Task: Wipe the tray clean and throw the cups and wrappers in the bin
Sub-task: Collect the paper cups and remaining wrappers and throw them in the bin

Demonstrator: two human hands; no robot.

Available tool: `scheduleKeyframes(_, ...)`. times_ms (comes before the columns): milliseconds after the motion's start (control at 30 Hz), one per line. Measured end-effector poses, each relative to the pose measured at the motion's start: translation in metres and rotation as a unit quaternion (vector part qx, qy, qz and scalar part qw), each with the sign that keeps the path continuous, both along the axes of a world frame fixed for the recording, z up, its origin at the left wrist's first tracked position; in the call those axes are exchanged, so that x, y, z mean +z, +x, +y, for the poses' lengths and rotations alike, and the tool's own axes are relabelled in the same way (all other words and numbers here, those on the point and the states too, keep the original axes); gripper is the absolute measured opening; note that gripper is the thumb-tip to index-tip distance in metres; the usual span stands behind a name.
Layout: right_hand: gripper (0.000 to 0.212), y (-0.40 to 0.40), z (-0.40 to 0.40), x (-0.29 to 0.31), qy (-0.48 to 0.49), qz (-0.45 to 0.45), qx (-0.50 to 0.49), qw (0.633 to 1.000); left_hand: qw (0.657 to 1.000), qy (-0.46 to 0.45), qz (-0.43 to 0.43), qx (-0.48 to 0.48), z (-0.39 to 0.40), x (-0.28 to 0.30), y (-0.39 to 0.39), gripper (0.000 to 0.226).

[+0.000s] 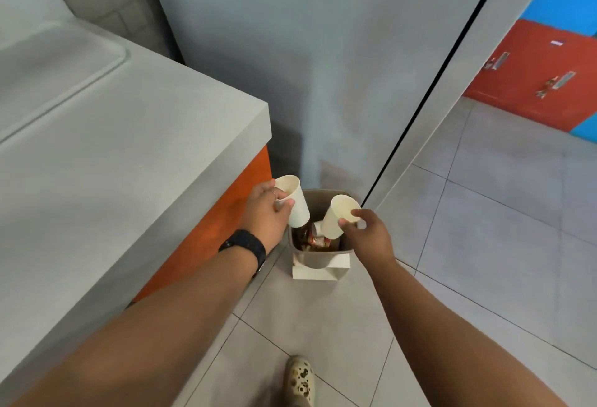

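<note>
Shoe [298, 380] on tiled floor [484, 245]; grey counter [113, 164] alongside.

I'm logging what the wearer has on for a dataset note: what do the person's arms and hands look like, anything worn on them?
Both forearms are bare, with no sleeves in view. The left hand has a thin silver-looking ring on one finger, and a black watch or fitness band with a wide dark strap sits on the left wrist. The right hand shows no ring, band or glove.
</note>
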State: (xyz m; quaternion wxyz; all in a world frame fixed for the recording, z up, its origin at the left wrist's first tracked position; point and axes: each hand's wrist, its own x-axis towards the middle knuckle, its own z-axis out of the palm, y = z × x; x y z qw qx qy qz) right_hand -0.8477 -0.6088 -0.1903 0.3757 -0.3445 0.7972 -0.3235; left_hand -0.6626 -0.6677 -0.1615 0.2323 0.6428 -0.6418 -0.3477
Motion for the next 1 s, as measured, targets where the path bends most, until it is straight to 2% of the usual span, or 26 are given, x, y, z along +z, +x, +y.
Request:
scheduleKeyframes(67,0.045,-0.009,-0.002,-0.011,0.018,0.000,0.005,1.000,1.000,0.003,-0.013,-0.010,-0.011,-0.008,-0.015,0.019)
scheduleKeyframes(267,0.028,-0.025,0.009,-0.037,0.049,-0.012,0.014,0.999,0.997,0.038,-0.037,-0.058,-0.032,-0.028,-0.039,0.014)
scheduleKeyframes(500,0.025,-0.023,0.009,-0.038,0.060,-0.031,0.028,0.997,0.993,0.082,-0.079,-0.038,-0.022,-0.035,-0.019,0.022)
scheduleKeyframes(767,0.013,0.022,-0.019,-0.001,0.019,-0.047,0.088,0.995,0.993,0.083,-0.088,-0.013,-0.003,0.003,0.027,0.028)
scheduleKeyframes(1000,0.008,0.084,-0.036,0.045,-0.056,-0.072,0.165,0.982,0.998,0.028,-0.063,0.010,0.021,0.050,0.071,0.029)
